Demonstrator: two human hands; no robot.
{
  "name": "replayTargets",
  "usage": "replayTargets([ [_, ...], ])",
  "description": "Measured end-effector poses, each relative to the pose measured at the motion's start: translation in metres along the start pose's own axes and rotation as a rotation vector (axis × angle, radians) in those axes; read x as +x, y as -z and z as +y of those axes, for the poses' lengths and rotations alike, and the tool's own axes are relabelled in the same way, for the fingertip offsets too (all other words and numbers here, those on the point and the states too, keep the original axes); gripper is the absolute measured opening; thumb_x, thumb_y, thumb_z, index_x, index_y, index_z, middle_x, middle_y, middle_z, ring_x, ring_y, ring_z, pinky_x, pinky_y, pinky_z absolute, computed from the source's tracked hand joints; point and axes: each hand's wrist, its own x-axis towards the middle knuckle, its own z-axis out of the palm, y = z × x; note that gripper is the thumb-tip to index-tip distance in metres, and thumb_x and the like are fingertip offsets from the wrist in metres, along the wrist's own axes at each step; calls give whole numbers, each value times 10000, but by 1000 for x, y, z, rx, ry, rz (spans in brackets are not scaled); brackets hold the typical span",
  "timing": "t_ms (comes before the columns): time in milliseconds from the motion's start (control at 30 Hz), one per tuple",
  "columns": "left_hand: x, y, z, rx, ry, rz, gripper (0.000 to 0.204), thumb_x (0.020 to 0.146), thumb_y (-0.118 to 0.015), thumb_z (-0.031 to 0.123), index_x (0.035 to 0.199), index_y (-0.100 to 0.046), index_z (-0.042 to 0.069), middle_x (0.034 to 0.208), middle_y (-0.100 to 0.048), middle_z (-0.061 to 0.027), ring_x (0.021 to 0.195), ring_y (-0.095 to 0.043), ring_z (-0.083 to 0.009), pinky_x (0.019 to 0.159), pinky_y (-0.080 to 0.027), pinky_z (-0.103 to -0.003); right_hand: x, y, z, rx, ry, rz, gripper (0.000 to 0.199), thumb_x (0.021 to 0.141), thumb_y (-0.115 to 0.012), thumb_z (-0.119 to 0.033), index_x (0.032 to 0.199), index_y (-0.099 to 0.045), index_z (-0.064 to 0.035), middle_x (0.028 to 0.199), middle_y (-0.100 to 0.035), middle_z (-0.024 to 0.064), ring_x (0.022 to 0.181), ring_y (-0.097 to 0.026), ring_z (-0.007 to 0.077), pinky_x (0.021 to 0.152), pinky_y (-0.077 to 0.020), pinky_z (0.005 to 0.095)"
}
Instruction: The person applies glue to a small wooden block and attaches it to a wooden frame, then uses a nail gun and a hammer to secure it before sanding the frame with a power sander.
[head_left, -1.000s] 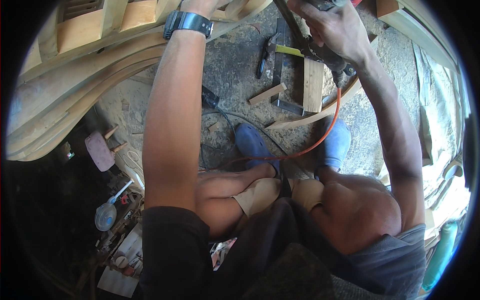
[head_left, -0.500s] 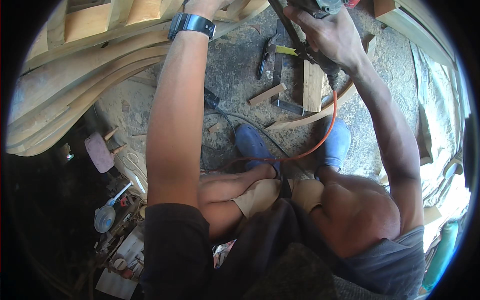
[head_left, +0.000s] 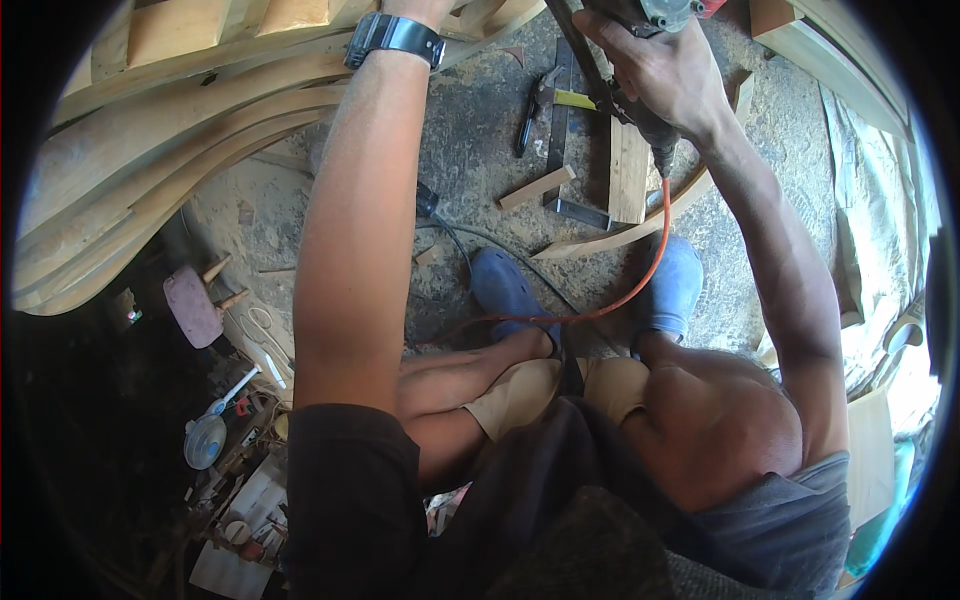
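Note:
My right hand (head_left: 675, 75), at the upper right, is closed around the dark handle of a power tool (head_left: 660, 12) with a grey metal housing and a bit of red. The tool's front is cut off by the top edge. An orange cord (head_left: 660, 240) leaves the handle's lower end and curves down past my feet. Reaching up to the top edge is my left hand (head_left: 415, 10), a black watch (head_left: 395, 40) on its wrist. Its fingers lie outside the picture, beside curved wooden slats (head_left: 290, 95).
On the floor lie a hammer-like tool (head_left: 538, 110), a metal square (head_left: 580, 213), a wood block (head_left: 628, 170), a short stick (head_left: 538, 187) and a curved wood strip (head_left: 610, 240). My blue clogs (head_left: 505, 285) stand close by. A small stool (head_left: 195, 305) lies tipped at left.
My left forearm and wrist have shifted slightly right. The right hand and the power tool stay nearly where they were, still held together.

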Motion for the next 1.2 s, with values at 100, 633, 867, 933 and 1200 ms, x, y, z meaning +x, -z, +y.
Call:
replayTargets([
  [100,-1,0,0,-14,5,-6,511,857,-708,397,915,-722,-110,940,-667,-393,985,-682,-496,855,-544,-511,-2,1,2,-72,-13,-34,384,921,-687,-182,1277,-650,-41,1168,-717,127,1100,-658,253,986,-496,376],
  [633,-34,12,7,54,-156,9,291,899,-620,261,1008,-728,14,968,-690,-301,948,-671,-473,777,-541,-523,-12,25,3,87,-148,57,442,907,-686,-218,1321,-642,-67,1168,-714,99,1088,-647,227,975,-485,364],
  [867,-37,5,-1,73,-87,61,352,908,-634,314,1054,-718,5,977,-707,-281,957,-685,-446,816,-537,-495,-2,25,1,99,-213,52,322,918,-681,-219,1194,-651,-57,904,-685,59,795,-641,182,727,-514,343],
  [933,-37,4,-3,78,-77,76,370,911,-638,329,1067,-715,2,980,-712,-276,960,-689,-438,827,-536,-487,-4,29,-11,155,-410,10,282,921,-681,-221,1147,-649,-56,816,-650,33,696,-611,156,641,-493,329],
  [1200,-35,0,-9,78,-57,108,446,921,-655,388,1119,-704,-8,991,-731,-253,969,-705,-407,872,-532,-455,-3,29,23,147,-16,113,245,934,-685,-226,1113,-657,-60,744,-629,21,601,-568,125,554,-460,313],
])
